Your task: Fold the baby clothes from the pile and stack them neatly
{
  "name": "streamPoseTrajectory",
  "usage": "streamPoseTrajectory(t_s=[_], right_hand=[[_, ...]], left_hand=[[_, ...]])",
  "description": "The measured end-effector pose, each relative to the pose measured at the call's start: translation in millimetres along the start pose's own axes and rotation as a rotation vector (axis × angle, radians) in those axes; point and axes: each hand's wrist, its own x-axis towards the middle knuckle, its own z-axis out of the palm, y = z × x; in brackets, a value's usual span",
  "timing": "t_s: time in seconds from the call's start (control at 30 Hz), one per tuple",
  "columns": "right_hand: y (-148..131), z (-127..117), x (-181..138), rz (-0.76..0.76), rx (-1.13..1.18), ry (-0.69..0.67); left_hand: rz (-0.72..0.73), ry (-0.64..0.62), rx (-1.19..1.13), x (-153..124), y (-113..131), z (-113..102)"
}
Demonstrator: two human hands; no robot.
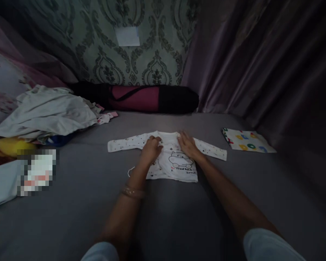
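A small white baby shirt (167, 170) lies spread flat on the grey sheet, both long sleeves out to the sides. Its front carries a cartoon animal in a car with lettering, and small prints dot the sleeves. My left hand (151, 148) rests on the shirt's upper left part, fingers a little bent and thumb apart. On the other side of the neckline, my right hand (189, 145) lies on the cloth with fingers stretched out, their tips slightly blurred. A thin tie loop sticks out at the shirt's lower left edge.
To the right lies a folded white cloth with coloured prints (246, 140). A heap of pale clothes (54, 110) is at the left, with a grey-blue case (7, 183) nearer me. Along the wall stretches a long black and magenta bag (137, 98); curtains (222, 58) hang at right.
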Motion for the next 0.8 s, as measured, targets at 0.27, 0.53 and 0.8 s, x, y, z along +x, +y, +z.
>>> streamPoseTrajectory(t_s=[0.27,0.53,0.8], right_hand=[[7,-43,-93,-0.231,0.264,-0.109],[19,-33,-150,-0.387,0.22,-0.114],[13,-33,-156,-0.442,0.049,-0.082]], left_hand=[[0.276,-0.423,-0.048,-15,30,-48],[0.504,-0.396,0.028,-69,-9,-25],[0.525,-0.289,0.043,-80,-13,-14]])
